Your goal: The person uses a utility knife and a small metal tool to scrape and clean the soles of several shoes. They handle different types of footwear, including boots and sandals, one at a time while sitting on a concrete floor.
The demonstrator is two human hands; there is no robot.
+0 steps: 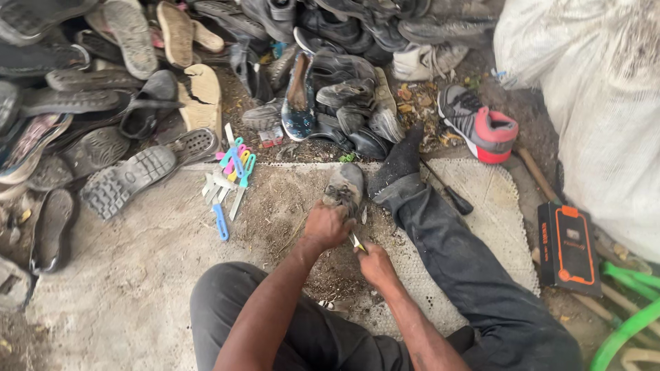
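a: where's the worn grey-brown shoe (346,189) sitting?

b: on the dusty ground just ahead of the hands, toe pointing away from the person, its long axis running roughly straight out from the body, right beside the outstretched leg in dark trousers and a black sock (402,165).

a: which hand is on it?

b: the left hand (326,225). it's curled shut over the near end of the shoe, pinning it. it's the nearer hand, touching it.

a: and the right hand (377,263)?

b: closer to the body and a little to the right, fist closed around a small knife with a yellowish handle (357,241), the blade aimed up toward the shoe's near end, just under the left hand.

a: what else is about?

b: a cluster of utility knives with teal, pink and blue handles (230,180) to the left, a big heap of old shoes and soles (137,89) beyond, a grey and red sneaker (479,124) to the right, and a black box with orange trim (567,244).
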